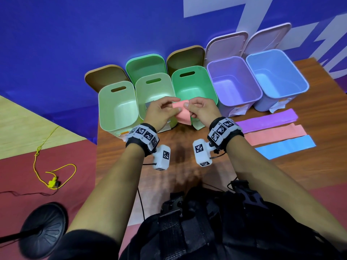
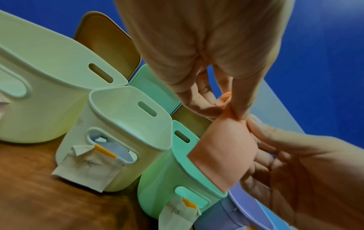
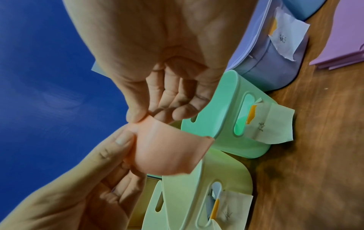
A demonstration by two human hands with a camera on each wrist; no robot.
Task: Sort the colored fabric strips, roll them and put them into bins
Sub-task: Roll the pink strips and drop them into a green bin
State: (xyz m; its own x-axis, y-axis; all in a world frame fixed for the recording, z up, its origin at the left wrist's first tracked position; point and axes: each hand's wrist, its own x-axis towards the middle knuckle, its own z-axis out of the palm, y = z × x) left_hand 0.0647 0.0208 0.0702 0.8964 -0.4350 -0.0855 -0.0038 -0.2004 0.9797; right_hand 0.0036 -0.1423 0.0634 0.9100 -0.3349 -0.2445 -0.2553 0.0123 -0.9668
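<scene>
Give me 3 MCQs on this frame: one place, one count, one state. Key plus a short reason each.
1. Where do the flat strips lie?
A. right of the hands, before the purple and blue bins
B. inside the leftmost bin
C. on the floor

2. How many open bins stand in the row?
A. three
B. five
C. seven

3. How is the pink strip held?
A. lying flat on the table
B. pinched by both hands
C. left hand only

Key: A, the purple strip, pink one and blue one lie there; B, five bins count across; B, left hand and right hand pinch the pink strip in the air.

Bright even light; wide-angle warping; wrist views soft.
</scene>
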